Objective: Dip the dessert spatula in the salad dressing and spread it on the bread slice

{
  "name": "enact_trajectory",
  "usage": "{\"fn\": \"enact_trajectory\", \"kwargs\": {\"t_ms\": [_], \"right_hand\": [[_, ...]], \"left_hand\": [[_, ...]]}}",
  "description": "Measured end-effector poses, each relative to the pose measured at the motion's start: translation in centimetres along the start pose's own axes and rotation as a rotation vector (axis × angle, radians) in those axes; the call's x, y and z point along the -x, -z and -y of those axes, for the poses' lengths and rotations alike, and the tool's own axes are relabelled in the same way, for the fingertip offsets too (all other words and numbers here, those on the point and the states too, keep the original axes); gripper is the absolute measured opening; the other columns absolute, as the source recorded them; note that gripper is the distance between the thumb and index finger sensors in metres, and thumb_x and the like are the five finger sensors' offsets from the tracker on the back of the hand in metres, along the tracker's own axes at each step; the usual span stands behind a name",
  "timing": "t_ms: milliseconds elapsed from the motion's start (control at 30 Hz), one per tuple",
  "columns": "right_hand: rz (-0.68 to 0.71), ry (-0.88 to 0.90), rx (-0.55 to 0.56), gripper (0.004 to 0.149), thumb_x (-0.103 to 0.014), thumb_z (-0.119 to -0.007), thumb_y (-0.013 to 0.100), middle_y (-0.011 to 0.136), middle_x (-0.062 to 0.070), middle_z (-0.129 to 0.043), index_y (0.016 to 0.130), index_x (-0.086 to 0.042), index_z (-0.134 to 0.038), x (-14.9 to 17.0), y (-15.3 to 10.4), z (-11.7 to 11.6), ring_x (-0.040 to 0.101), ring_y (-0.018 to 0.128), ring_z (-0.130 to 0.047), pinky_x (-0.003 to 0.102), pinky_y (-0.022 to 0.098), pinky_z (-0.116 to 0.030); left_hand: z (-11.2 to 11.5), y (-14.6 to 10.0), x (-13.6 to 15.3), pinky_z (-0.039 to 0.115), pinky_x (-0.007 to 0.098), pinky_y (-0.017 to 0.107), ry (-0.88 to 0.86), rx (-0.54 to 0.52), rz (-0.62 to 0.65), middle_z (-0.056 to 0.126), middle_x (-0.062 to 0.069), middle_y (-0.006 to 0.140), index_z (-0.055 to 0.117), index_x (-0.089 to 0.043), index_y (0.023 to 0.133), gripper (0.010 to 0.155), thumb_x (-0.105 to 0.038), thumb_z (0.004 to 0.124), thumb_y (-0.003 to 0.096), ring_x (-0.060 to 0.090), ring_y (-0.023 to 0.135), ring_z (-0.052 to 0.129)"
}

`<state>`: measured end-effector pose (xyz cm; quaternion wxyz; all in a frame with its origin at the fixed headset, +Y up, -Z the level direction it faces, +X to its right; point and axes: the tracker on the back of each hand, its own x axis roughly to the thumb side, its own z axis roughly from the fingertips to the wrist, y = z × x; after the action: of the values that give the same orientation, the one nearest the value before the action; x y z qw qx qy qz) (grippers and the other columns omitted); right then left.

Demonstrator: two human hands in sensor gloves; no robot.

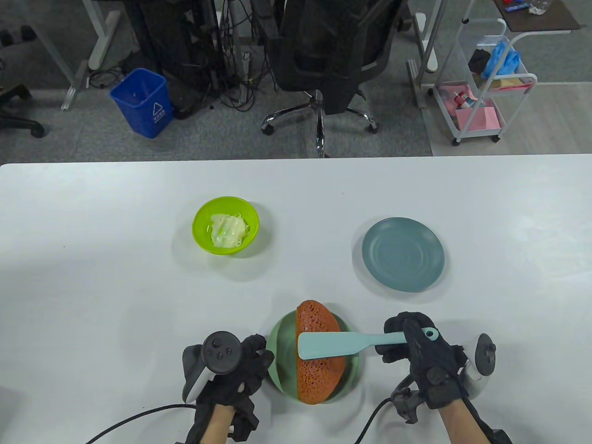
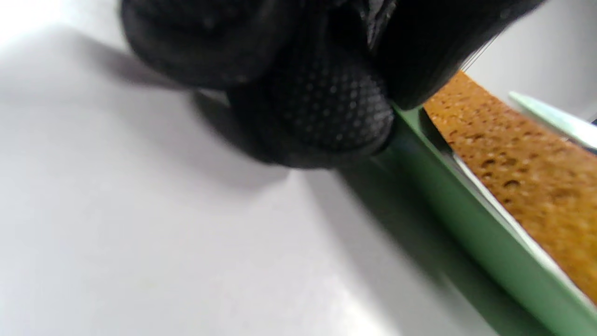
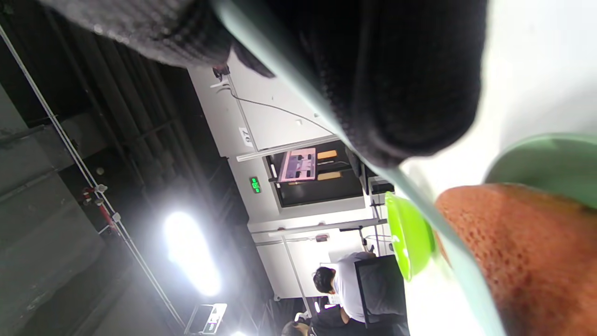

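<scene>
An orange-brown bread slice [image 1: 319, 356] lies on a green plate [image 1: 280, 344] near the table's front edge. My right hand [image 1: 411, 344] grips the handle of a light blue dessert spatula [image 1: 330, 344]; its blade lies flat across the bread. My left hand [image 1: 249, 360] holds the plate's left rim. A lime green bowl [image 1: 225, 225] with pale salad dressing [image 1: 227, 229] stands at the back left. The left wrist view shows my fingers [image 2: 326, 112] against the plate rim [image 2: 466, 224] beside the bread [image 2: 527, 177]. The right wrist view shows the spatula [image 3: 419, 205], the bread [image 3: 522, 252] and the bowl [image 3: 410, 235].
An empty grey-blue plate [image 1: 403, 254] sits at the right of the table, behind my right hand. Cables run from both wrists off the front edge. An office chair and a blue bin stand on the floor beyond the table.
</scene>
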<state>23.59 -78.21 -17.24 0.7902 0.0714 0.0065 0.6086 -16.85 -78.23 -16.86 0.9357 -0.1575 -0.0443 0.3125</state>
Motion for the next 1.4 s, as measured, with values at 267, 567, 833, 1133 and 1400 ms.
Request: {"fn": "enact_trajectory", "kwargs": {"t_ms": [267,567,833,1133,1400], "right_hand": [[-0.010,-0.020,0.062,0.038,-0.037,-0.075,0.063,0.083,0.027,-0.073,0.088,-0.010,-0.070,-0.5,-0.3,0.3,0.049,0.044,-0.100,0.041,0.030,-0.093],[0.028,-0.064,0.130,0.034,-0.037,-0.073,0.063,0.082,0.023,-0.074,0.086,-0.012,-0.071,-2.2,-0.8,1.3,0.050,0.042,-0.095,0.044,0.028,-0.086],[0.054,-0.058,0.205,0.033,-0.037,-0.072,0.064,0.081,0.023,-0.075,0.085,-0.012,-0.071,-3.2,-1.1,3.4,0.050,0.038,-0.094,0.044,0.025,-0.083],[0.069,-0.040,0.241,0.034,-0.038,-0.072,0.064,0.081,0.022,-0.075,0.085,-0.012,-0.071,-3.4,-1.3,4.2,0.050,0.037,-0.093,0.042,0.024,-0.083],[0.108,-0.020,0.161,0.037,-0.041,-0.075,0.062,0.077,0.024,-0.078,0.084,-0.011,-0.073,-2.9,-1.2,2.1,0.046,0.035,-0.100,0.038,0.021,-0.091]], "left_hand": [[0.0,0.0,0.0,0.094,0.026,0.021,0.001,0.000,-0.001,0.102,-0.005,0.062,0.077,-0.007,0.102,0.055,-0.043,0.083,0.0605,0.010,0.030,0.111],[0.0,0.0,0.0,0.094,0.026,0.021,0.002,-0.001,-0.001,0.102,-0.004,0.062,0.078,-0.007,0.102,0.055,-0.043,0.083,0.0603,0.011,0.030,0.111],[0.0,0.0,0.0,0.094,0.026,0.022,0.003,-0.002,-0.001,0.102,-0.005,0.062,0.078,-0.007,0.102,0.055,-0.043,0.083,0.0604,0.010,0.030,0.111],[0.0,0.0,0.0,0.094,0.026,0.022,0.004,-0.002,-0.001,0.102,-0.004,0.062,0.077,-0.007,0.102,0.055,-0.043,0.083,0.0603,0.010,0.030,0.111],[0.0,0.0,0.0,0.094,0.026,0.022,0.008,-0.006,0.001,0.102,-0.004,0.062,0.077,-0.007,0.102,0.056,-0.043,0.083,0.0604,0.010,0.031,0.111]]}}
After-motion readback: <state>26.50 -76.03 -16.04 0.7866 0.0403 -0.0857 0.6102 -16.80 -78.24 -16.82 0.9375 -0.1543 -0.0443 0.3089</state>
